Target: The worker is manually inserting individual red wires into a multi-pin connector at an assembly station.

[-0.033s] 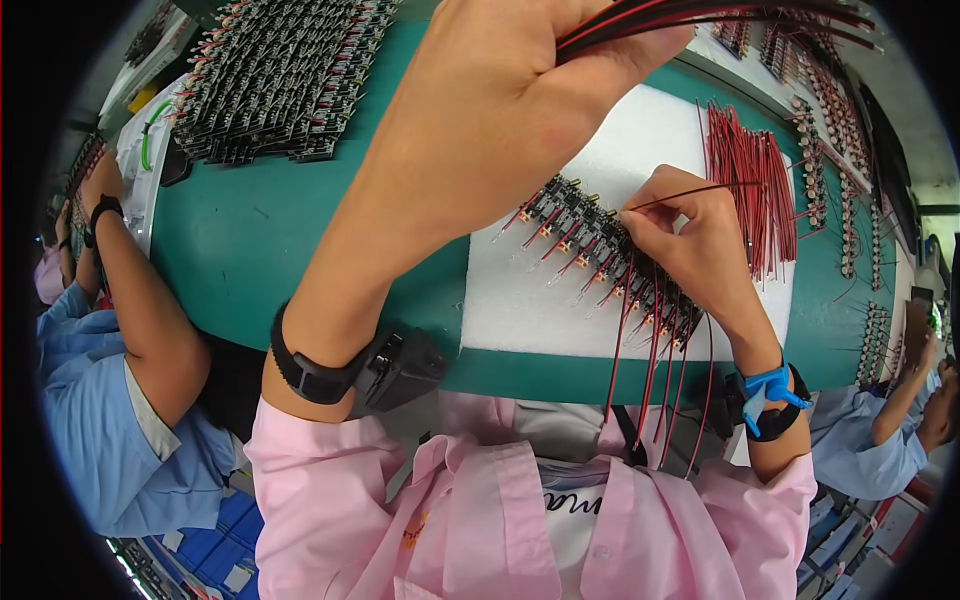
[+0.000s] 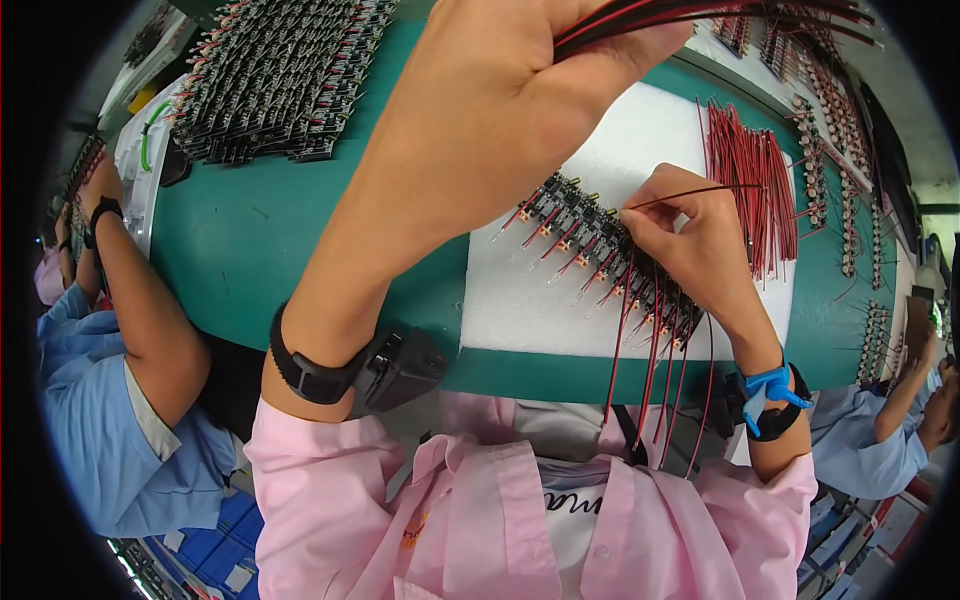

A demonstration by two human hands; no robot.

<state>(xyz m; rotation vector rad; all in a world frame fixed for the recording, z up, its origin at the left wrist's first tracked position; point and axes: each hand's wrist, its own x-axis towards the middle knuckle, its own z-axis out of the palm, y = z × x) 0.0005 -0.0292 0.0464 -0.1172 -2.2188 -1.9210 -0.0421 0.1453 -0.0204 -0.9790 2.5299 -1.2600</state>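
Note:
My left hand (image 2: 510, 120) is closed around a bundle of red and black wires (image 2: 720, 14) above the far part of the foam. Its fingers are partly out of sight. My right hand (image 2: 692, 230) pinches a thin dark wire (image 2: 705, 191) at the row of circuit boards (image 2: 585, 235), its fingertips close to the boards' far edge. This row lies slanted on a white foam pad (image 2: 500, 315). Short red and black leads stick out along its near side. From its right end several long red wires (image 2: 652, 375) hang past the table's near edge.
Loose red wires (image 2: 745, 190) lie in a pile at the foam's right. A large stack of circuit boards (image 2: 280, 80) sits far left on the green mat (image 2: 230, 260). Strips of small parts (image 2: 848, 225) line the right side. Co-workers in blue (image 2: 150, 400) sit on both sides.

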